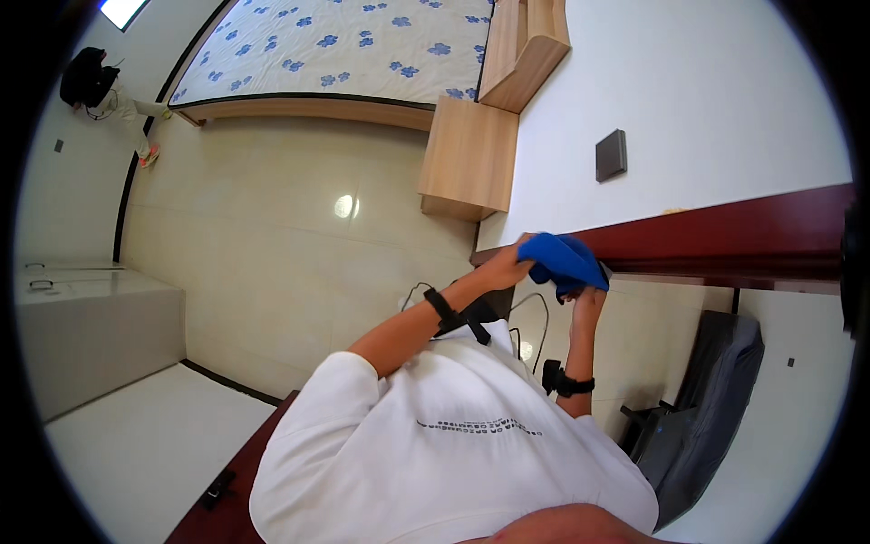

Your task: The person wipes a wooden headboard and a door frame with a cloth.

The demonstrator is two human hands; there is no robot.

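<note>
A bunched blue cloth (564, 258) is against the near end of a dark red wooden door frame (716, 238). My left hand (504, 267) is closed on the cloth's left edge. Below the cloth, my right hand (587, 303) comes up close to the frame with its fingers curled at the cloth's lower edge. The cloth partly covers the fingers of both hands. Each of my wrists wears a black strap, and thin dark cables hang between my forearms.
A wooden nightstand (469, 154) stands beside a bed with a blue-flowered mattress (335, 50). On the white wall sits a dark switch plate (611, 156). A person (122, 104) is at the far left. Beyond the frame stands a dark covered piece of furniture (707, 408); a pale cabinet (109, 317) is at left.
</note>
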